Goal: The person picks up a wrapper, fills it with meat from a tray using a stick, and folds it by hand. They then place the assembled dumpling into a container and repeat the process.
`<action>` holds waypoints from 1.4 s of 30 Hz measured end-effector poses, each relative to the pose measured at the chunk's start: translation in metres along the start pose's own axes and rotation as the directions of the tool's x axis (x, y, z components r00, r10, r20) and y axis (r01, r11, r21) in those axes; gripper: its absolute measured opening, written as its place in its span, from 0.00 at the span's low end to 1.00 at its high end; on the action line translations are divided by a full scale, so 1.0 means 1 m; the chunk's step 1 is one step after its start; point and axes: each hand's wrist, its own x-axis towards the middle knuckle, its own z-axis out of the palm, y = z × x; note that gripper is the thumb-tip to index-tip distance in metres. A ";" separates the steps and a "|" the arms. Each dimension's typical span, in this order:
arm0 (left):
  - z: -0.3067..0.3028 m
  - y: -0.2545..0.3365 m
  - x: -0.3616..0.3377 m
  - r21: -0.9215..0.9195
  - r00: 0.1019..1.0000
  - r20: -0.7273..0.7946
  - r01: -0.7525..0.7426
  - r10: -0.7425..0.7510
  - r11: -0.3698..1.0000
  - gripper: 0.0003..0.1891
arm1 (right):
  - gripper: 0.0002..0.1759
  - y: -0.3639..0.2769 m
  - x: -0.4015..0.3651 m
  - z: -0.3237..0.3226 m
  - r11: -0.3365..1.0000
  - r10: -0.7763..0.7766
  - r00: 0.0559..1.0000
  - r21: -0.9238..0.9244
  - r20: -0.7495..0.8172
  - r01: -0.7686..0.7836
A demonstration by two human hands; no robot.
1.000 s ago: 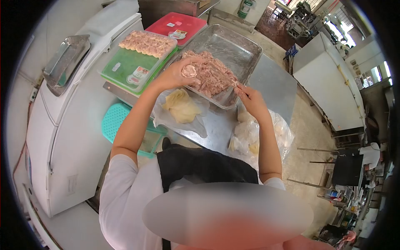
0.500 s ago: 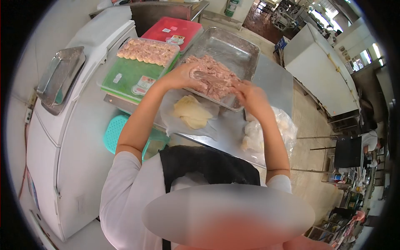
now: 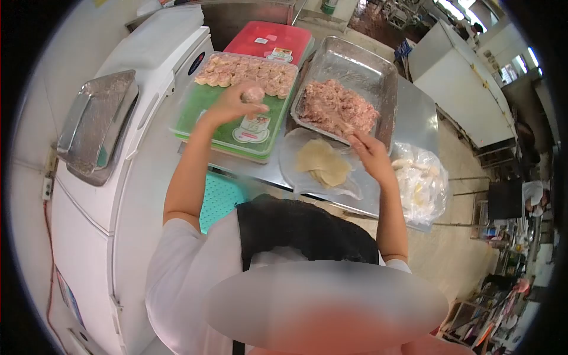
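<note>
Hands of one person are seen from above at a steel table (image 3: 417, 115). A single filled dumpling (image 3: 253, 93) is gripped in the fingertips of the left hand (image 3: 232, 105), which is raised over a green lid (image 3: 228, 121) at the table's left edge. Finished dumplings (image 3: 248, 70) are laid in about two rows along the far side of that lid; they are too small to be counted. One red lid (image 3: 266, 38) is seen behind it, at the far left corner.

The right hand (image 3: 370, 151) is held at the near rim of one metal tray (image 3: 355, 52), with its fingers curled towards a mound of minced meat (image 3: 340, 106) inside. Whether anything is pinched in that hand cannot be told. Just beside it, at the table's near edge, one stack of pale round wrappers (image 3: 322, 163) is spread on clear plastic. One clear plastic bag (image 3: 421, 183) with pale contents is slumped at the near right corner.

A turquoise stool (image 3: 218, 200) is tucked beside the table's near left edge. A white chest freezer (image 3: 136, 177) is placed to the left, with a second, empty metal tray (image 3: 94, 127) on top. Another white freezer (image 3: 458, 83) is seen across a concrete floor to the right.
</note>
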 end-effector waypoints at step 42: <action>0.113 0.032 0.013 0.534 0.935 -0.274 -0.046 0.224 0.844 0.20 | 0.09 0.125 0.003 -0.042 0.631 -0.297 0.917 -0.666 0.267 0.399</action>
